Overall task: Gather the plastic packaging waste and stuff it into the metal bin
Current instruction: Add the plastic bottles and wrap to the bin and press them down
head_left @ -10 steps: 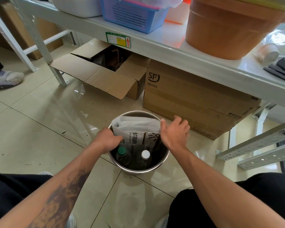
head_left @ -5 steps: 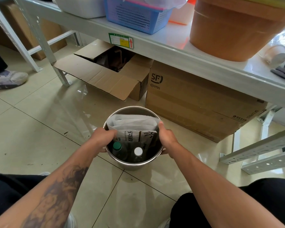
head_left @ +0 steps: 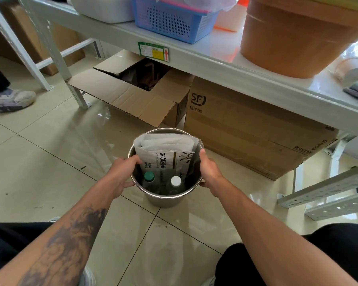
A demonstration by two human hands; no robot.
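1. Since a second ago the right hand has dropped from flat over the packaging to the bin, and the bin now sits a little nearer the person than it did.
2. Left hand grips the bin's left rim, fingers curled over the edge inside and thumb outside; the fingertips touch the packaging's side.
3. Right hand grips the right rim the same way, thumb lying along the inner edge against the plastic.
4. Holding both sides probably steadies the bin, or readies it to be lifted or shifted; which, I cannot tell.
5. Packaging stands upright in the bin's far half, its top poking just above the rim, so it likely needs another push.
6. Two capped bottles, green cap and white cap, stand in the near half.
7. Bin rests on a glossy tiled floor beside cardboard boxes under a white metal shelf.
8. Someone's shoe shows at far left.
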